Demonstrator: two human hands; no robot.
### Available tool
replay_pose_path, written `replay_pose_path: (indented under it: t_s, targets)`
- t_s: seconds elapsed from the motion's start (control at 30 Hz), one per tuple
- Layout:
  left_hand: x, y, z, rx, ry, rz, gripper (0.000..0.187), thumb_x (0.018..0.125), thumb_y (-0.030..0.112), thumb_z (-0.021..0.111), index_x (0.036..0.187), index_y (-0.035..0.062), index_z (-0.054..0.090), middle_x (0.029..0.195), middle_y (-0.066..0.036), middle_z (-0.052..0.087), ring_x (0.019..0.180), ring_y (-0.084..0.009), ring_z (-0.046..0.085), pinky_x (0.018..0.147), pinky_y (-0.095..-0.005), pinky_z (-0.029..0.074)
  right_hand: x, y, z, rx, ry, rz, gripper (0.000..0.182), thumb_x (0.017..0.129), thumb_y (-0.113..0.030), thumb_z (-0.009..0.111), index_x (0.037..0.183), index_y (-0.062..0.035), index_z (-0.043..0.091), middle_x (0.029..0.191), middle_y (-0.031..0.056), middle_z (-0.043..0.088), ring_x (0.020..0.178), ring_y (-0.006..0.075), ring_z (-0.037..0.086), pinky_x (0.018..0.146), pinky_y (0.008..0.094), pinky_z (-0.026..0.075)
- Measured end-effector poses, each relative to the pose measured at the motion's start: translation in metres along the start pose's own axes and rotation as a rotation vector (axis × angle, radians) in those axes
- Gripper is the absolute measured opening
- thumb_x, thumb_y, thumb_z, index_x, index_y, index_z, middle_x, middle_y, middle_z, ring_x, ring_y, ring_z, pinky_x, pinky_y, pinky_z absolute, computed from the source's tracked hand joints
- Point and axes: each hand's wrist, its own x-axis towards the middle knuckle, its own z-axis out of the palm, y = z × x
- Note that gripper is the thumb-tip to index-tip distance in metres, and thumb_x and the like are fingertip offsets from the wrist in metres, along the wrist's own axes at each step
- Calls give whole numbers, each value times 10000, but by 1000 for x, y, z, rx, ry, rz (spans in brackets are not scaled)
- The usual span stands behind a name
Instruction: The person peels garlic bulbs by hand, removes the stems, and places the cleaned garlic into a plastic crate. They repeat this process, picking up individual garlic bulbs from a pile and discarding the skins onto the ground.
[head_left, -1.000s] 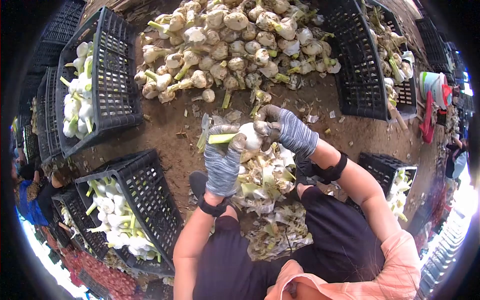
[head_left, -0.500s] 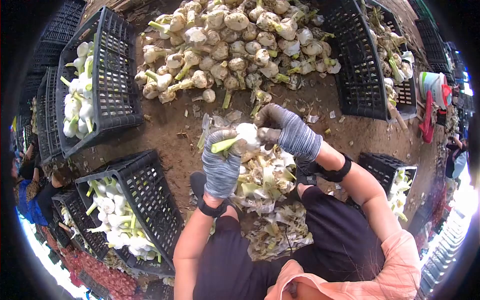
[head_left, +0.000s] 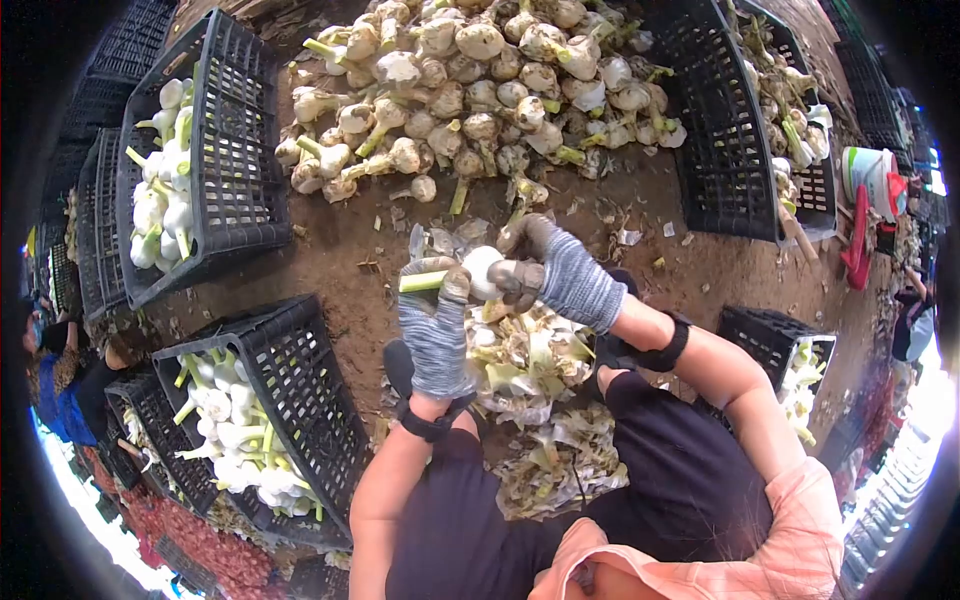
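Between my gloved hands is a white garlic bulb [head_left: 483, 272] with a green stem pointing left. My left hand [head_left: 436, 325] is closed around the stem, its thumb lying by the bulb. My right hand [head_left: 565, 275] has its fingers against the bulb's right side, thumb and forefinger pinching at it. Below them, a heap of garlic peelings [head_left: 530, 360] lies on the ground between my feet. In front is a large pile of unpeeled, soil-stained garlic [head_left: 470, 100].
Black crates of clean white garlic stand at the upper left [head_left: 240, 150], lower left [head_left: 300, 380] and right [head_left: 765, 335]. Another crate [head_left: 720, 130] at the upper right holds dirty garlic and scraps. Beyond it are a white bucket [head_left: 868, 170] and a red tool [head_left: 857, 235]. Other people sit at both sides.
Both hands have shifted slightly left with the garlic bulb. Its stem has turned more level, and my right fingers now lie more over the bulb's side.
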Motion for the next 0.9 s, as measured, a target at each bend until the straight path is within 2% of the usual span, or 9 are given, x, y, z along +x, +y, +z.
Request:
replay_pose_path:
  t_s: [0.2,0.33,0.43,0.53,0.57,0.67,0.73,0.8,0.9]
  targets:
    - [1,3,-9,-105,78,-121,286,864,241,625,1041,56,498,953,-24,538,816,-94,513,731,-235,453,-2,8,-6,42,-57,-79,320,780,-172,693,992,-18,510,820,37,570,739,75,506,647,248,459]
    - [-2,1,-6,31,70,-2,257,859,218,632,1016,55,509,924,-16,542,812,-90,505,748,-233,441,-8,-8,4,281,-21,89,284,793,-162,678,960,-22,496,842,41,556,738,78,497,656,242,458]
    - [-5,7,-6,114,66,72,242,851,197,641,1003,54,517,905,-12,541,816,-89,498,757,-239,434,-4,0,12,-239,53,-330,266,796,-147,652,956,-12,487,815,75,553,735,120,517,651,288,465]
    - [-13,15,-13,87,117,74,291,842,268,641,997,53,523,915,-13,533,808,-104,498,736,-239,421,-9,0,17,141,-128,-21,228,774,-56,647,931,-50,481,853,0,500,763,78,500,685,248,460]
    - [-16,21,-18,125,153,112,309,837,291,638,998,54,522,917,-16,531,808,-109,500,735,-239,421,-6,14,18,-169,-124,-56,184,774,-32,625,917,-41,509,833,7,523,768,92,507,691,258,460]
    - [-32,58,-45,248,327,192,331,827,314,632,993,50,521,912,-31,529,823,-140,518,735,-276,441,-5,57,5,-609,-186,-243,228,775,-195,601,953,-58,559,766,160,617,724,316,616,662,409,481]
    - [-43,85,-73,401,562,265,344,824,296,624,1007,27,511,942,-74,541,849,-181,537,732,-306,461,-2,59,-12,-1001,-124,-160,196,819,-220,555,950,-77,583,750,157,623,709,329,621,644,414,484]
    - [-59,114,-114,941,775,378,386,862,357,581,988,-2,512,959,-112,523,921,-233,514,852,-369,417,12,61,-28,-1172,29,-198,184,828,-195,528,981,-110,587,747,145,615,690,307,624,605,398,494]
    - [-75,132,-146,912,983,375,461,878,392,542,1055,-31,495,1043,-165,523,973,-265,510,888,-399,398,36,56,-47,-1342,102,-284,187,809,-170,530,971,-98,587,830,129,599,753,298,620,609,402,498]
